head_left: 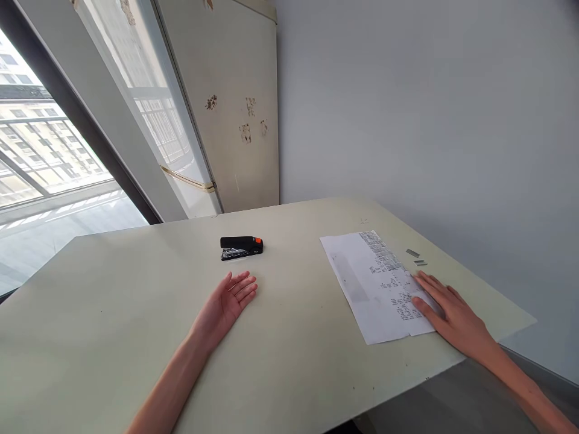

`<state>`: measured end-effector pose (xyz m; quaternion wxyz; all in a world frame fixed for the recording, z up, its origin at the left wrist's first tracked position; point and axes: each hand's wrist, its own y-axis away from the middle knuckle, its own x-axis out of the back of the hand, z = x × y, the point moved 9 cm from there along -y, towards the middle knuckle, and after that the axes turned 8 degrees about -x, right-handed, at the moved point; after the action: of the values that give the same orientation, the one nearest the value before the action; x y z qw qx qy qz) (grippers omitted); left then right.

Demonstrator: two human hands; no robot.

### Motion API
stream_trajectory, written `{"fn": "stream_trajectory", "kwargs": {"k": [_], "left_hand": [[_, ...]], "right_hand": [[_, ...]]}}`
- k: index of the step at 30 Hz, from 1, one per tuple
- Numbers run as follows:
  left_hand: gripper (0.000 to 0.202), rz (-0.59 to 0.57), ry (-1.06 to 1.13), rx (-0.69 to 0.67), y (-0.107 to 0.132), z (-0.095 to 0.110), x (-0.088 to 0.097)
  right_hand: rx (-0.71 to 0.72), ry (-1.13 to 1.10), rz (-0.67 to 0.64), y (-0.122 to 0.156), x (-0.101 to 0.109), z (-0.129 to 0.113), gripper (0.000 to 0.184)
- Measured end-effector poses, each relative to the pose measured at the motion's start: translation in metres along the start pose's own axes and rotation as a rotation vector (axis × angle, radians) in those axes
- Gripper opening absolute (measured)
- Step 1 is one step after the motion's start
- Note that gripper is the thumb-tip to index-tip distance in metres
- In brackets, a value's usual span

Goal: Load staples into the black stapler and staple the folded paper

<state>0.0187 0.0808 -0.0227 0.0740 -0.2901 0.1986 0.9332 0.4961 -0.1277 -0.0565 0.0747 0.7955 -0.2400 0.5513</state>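
A black stapler (pixel 242 246) with an orange-red patch lies on the pale table, its jaw end pointing left. Just below it, my left hand (pixel 230 299) rests palm up with the fingers loosely extended, holding nothing and apart from the stapler. On the right lies printed paper (pixel 362 289), with text and a table of figures along its right side. My right hand (pixel 446 310) is palm down over the paper's right edge, fingers stretched out and touching it. Beyond those fingertips sit small strips of staples (pixel 416 257).
The table (pixel 280 361) has a front edge running diagonally at the lower right. A fridge (pixel 239 120) with peeled patches stands behind it, beside a grey wall (pixel 420 108). At the left, a window (pixel 45 132) shows buildings outside.
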Motion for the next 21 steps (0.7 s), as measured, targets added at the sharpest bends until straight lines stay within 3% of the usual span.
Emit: {"fn": "stream_trajectory", "kwargs": {"k": [12, 21], "left_hand": [[0.025, -0.068, -0.038, -0.003, 0.0, -0.003, -0.003], [0.034, -0.214, -0.293, -0.133, 0.009, -0.001, -0.016]], "right_hand": [[0.1, 0.15, -0.034, 0.01, -0.013, -0.009, 0.068], [0.18, 0.143, -0.063, 0.035, -0.019, -0.067, 0.069]]}}
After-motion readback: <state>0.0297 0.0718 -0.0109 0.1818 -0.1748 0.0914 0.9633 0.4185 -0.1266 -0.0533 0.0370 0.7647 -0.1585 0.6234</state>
